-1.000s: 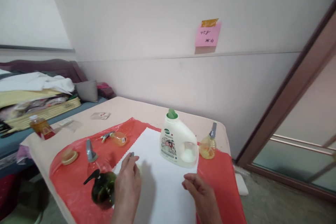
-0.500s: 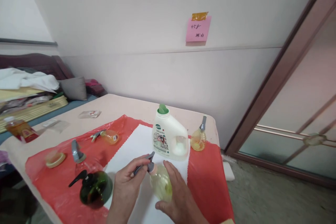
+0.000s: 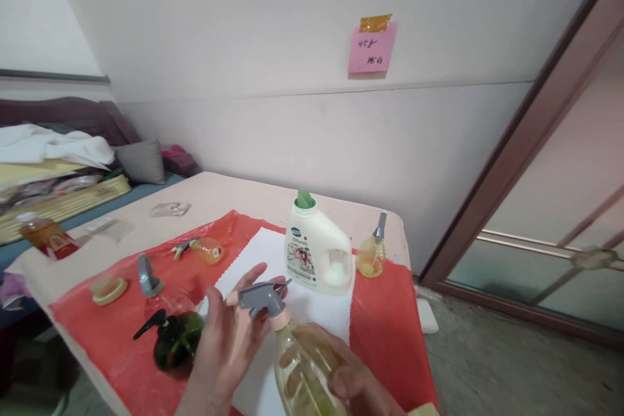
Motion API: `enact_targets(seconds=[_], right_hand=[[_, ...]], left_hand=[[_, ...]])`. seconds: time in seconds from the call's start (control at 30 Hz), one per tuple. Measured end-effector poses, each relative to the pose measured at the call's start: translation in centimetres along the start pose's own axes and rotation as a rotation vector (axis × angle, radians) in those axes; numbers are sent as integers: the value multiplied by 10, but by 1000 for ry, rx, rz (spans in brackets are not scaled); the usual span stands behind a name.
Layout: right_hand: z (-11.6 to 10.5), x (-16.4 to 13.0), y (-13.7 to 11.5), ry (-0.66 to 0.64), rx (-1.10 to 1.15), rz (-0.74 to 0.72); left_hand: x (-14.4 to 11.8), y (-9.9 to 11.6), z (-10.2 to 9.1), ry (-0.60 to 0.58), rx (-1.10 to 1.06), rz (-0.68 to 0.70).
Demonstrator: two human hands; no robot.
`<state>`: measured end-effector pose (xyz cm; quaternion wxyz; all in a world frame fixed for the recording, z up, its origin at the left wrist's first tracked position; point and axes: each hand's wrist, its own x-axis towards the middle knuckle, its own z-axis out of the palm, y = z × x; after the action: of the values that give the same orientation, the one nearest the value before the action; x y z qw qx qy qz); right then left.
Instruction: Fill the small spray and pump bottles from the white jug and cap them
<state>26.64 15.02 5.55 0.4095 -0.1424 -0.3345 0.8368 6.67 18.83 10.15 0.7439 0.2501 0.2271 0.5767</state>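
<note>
Low in the frame's middle, the right hand [image 3: 348, 380] wraps the pale yellow spray bottle [image 3: 302, 370], tilted with its grey trigger head [image 3: 260, 299] toward upper left, where the nearer left hand [image 3: 229, 344], fingers spread, touches the head.

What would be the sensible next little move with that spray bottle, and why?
Probably twist the grey spray head. The right hand grips the clear bottle around its body, lifted above the white cloth, while the left hand is open, fingers against the head.
</note>
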Motion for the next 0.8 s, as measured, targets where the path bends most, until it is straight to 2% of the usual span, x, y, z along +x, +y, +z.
enact_targets(seconds=[0.1, 0.2, 0.3, 0.43, 0.5, 0.57, 0.7, 0.8], right_hand=[[1, -2, 6, 9, 132, -38], [5, -4, 4, 39, 82, -14], [8, -1, 2, 71, -44, -46], [3, 9, 7, 219, -488, -234], [2, 11, 9, 264, -585, -267], [5, 8, 7, 242, -429, -215], [13, -2, 2, 81, -16, -15], [16, -5, 4, 54, 25, -8]], left_hand=[[1, -15, 9, -93, -54, -94], [0, -31, 14, -130, 28, -141], [0, -40, 14, -43, 59, -83], [3, -39, 12, 140, 81, -44], [5, -36, 14, 147, 96, -42], [5, -34, 16, 75, 96, -53], [2, -34, 15, -59, 92, -103], [-1, -34, 14, -57, 83, -125]])
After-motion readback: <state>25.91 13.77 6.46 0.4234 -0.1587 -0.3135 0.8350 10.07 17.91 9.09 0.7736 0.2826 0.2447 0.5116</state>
